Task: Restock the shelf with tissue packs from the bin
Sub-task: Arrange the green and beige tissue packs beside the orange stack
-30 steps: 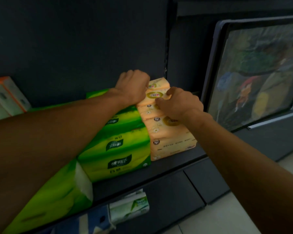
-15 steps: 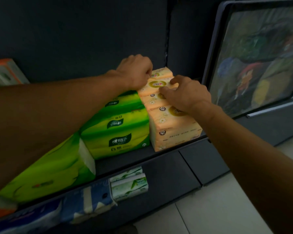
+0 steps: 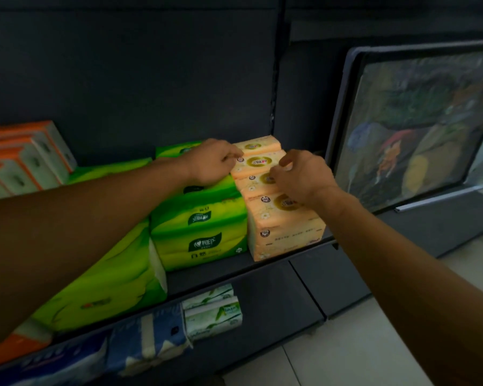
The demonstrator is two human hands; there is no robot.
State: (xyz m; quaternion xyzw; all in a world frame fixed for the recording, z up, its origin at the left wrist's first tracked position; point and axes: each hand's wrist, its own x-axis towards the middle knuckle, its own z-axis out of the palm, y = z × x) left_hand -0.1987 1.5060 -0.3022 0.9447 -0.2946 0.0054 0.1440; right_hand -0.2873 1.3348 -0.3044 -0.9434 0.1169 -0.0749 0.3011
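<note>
On the shelf [image 3: 265, 270], at its right end, a row of peach packs [image 3: 286, 222] stands front to back, touching the green packs [image 3: 201, 232] on its left. Both arms reach in from below. The left hand [image 3: 211, 162] lies over the green packs with its fingers [image 3: 234, 157] curled against the top left edge of the peach row; whether they grasp it or only press cannot be told. The right hand [image 3: 304, 176] is over the top of the same row, thumb and forefinger bent close together and pinching the wrap there. Orange boxes [image 3: 25, 160] stand at the far left. White-green packs [image 3: 212, 313] and blue packs [image 3: 151, 338] lie on the level below. A framed picture [image 3: 418, 121] leans just right of the shelf, above a pale floor [image 3: 346, 358].
</note>
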